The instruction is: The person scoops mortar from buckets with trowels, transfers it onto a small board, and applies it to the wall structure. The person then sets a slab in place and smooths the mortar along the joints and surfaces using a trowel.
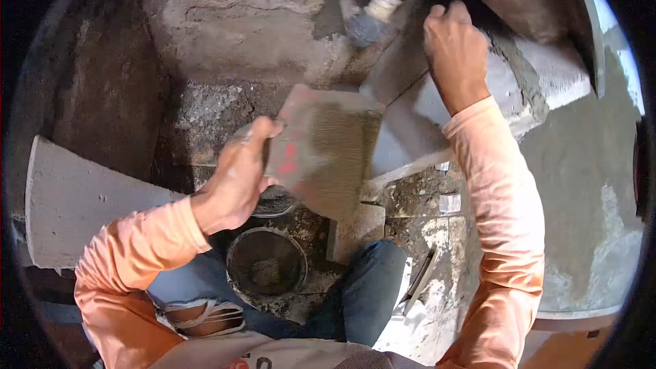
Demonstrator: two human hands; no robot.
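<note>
Fingers of the left hand (232, 174), left of the frame's centre: pinching the left edge of a flat slab (321, 150), with the thumb (263, 128) near its upper corner. Holding this slab at the middle of the frame, a brown, ridged coat (345, 147) covering its right part and reddish marks dotting the left. Curling the fingers of the right hand (459, 48) inward at upper right, over large pale blocks (417, 123); cannot tell whether fully closed, or around something. Wearing orange sleeves (502, 184), reaching in from the lower corners. Bending both knees (374, 290) in blue jeans at lower centre, with a round bucket (230, 266) between, a second container (275, 213) partly hidden above it, and a smaller slab (361, 231) near the right knee. Seeing farther out a long thin piece (421, 280) at lower right, a curved grey panel (89, 198) at far left, a pale pipe (384, 3) at upper centre, a rough wall (232, 20) spanning the upper left.
</note>
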